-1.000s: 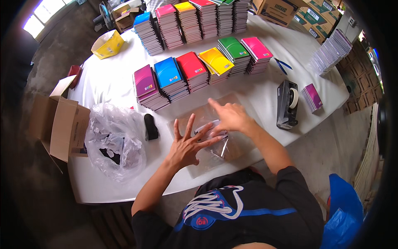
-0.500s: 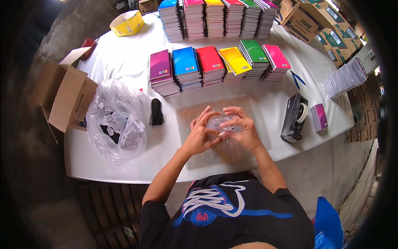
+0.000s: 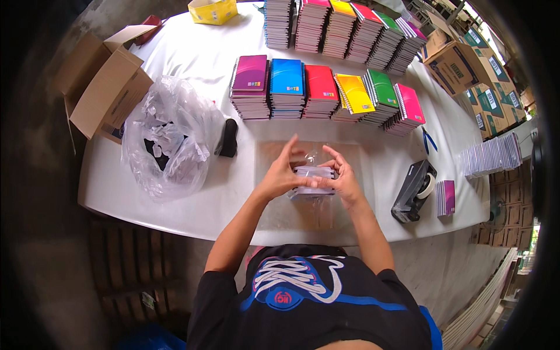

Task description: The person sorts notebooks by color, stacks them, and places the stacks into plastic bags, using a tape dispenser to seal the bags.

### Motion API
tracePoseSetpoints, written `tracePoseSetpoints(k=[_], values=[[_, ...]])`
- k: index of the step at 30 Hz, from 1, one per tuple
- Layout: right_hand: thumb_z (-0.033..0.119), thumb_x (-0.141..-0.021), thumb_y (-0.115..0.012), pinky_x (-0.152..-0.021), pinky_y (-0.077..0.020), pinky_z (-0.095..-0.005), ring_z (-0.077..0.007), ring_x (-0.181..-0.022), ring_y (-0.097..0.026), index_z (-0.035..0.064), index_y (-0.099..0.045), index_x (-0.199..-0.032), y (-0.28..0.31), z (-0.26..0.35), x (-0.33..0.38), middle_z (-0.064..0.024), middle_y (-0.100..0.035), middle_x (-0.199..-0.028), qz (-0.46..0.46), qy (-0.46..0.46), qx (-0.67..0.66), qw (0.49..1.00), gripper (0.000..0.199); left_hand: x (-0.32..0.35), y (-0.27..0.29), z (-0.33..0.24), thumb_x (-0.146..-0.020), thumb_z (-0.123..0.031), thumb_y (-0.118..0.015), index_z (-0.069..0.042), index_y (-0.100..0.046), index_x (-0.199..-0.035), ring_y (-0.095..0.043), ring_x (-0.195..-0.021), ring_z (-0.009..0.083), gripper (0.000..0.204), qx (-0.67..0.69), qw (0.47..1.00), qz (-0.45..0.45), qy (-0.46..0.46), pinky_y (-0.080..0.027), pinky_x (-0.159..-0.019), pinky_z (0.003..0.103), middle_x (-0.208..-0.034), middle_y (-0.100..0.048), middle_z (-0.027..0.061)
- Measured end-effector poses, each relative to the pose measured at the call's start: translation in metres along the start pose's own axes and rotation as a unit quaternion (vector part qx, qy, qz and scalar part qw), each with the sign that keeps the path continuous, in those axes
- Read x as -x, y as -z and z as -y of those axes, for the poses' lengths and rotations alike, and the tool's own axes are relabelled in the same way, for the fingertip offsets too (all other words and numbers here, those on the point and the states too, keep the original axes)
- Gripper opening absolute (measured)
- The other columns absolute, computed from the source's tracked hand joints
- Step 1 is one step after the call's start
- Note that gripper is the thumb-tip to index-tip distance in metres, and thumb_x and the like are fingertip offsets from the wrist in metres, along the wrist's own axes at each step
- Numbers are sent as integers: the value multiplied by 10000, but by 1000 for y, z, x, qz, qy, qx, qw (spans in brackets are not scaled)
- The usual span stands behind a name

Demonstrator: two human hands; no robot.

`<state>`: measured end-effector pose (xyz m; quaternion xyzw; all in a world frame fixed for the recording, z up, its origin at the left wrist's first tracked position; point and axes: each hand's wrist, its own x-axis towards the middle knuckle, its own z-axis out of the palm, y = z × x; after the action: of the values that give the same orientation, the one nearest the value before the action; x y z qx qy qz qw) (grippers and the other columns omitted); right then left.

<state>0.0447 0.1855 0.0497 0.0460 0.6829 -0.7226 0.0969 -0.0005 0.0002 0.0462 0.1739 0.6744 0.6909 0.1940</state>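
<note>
Between my hands is a small stack of spiral notebooks (image 3: 312, 190), with its page edges turned up and clear plastic film around it. My left hand (image 3: 281, 175) grips the stack's left end, its thumb along the near side and its index finger raised. On the right end my right hand (image 3: 344, 179) closes with the thumb pressed on the near side. Loose clear film shows beyond and below the stack. Under it lies a flat translucent mat (image 3: 271, 213) on the white-covered table (image 3: 227, 204).
Piles of coloured notebooks (image 3: 286, 79) stand in two rows beyond my hands. Rightward are a tape dispenser (image 3: 411, 192), blue pliers (image 3: 429, 140), a purple notebook bundle (image 3: 445, 198) and wrapped bundles (image 3: 493, 156). Leftward are a plastic bag (image 3: 195, 169), a black object (image 3: 229, 138) and an open carton (image 3: 111, 90).
The stack between my hands now shows more clearly, with its page edges up. My fingers have shifted around its ends. The whole view has swung, moving the far piles rightward.
</note>
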Motion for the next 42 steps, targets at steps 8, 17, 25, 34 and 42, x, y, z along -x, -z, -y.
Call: tracePoseSetpoints(k=[8,17,25,34,42], values=[[107,-717,-713,-790,-475,-263,-125,-861,-598,17,-642,-1082,46,8,-33,-80,-654,-973,143,-136,-29,980,383,6,-6,11,-647,-144,-835,-1,-163,-1416,-593,-988,212,1031,52,993,-26,105,-484,-817,322,-1085,-619,178],[59,-726,-740,-834,-476,-340,-132,-976,-579,97,-551,-1185,12,39,-26,-59,-623,-1059,-60,30,-289,955,499,2,-1,2,-658,-206,-803,-16,-640,-1093,-637,-805,161,502,-20,991,17,132,-497,-733,281,-885,-688,119],[103,-697,-777,-732,-446,-262,-123,-800,-572,-3,-709,-878,16,12,-15,-20,-595,-838,36,-32,139,989,220,-8,-8,15,-725,-223,-760,-25,-714,-924,-623,-808,137,284,-90,990,-87,65,-500,-678,283,-782,-684,85],[120,-699,-764,-667,-443,-269,-129,-726,-582,83,-730,-893,5,20,-5,-49,-607,-778,14,97,275,956,200,8,-2,13,-712,-98,-747,-78,-713,-885,-610,-925,178,178,-20,997,-70,29,-452,-838,326,-927,-685,38],[79,-651,-730,-882,-365,-403,-213,-1081,-501,158,-721,-823,-2,16,4,-28,-549,-1146,-55,270,434,858,189,21,-12,-9,-678,-175,-742,-149,-563,-1191,-406,-1262,180,544,-398,903,-99,-127,-208,-920,479,-980,-683,-65]])
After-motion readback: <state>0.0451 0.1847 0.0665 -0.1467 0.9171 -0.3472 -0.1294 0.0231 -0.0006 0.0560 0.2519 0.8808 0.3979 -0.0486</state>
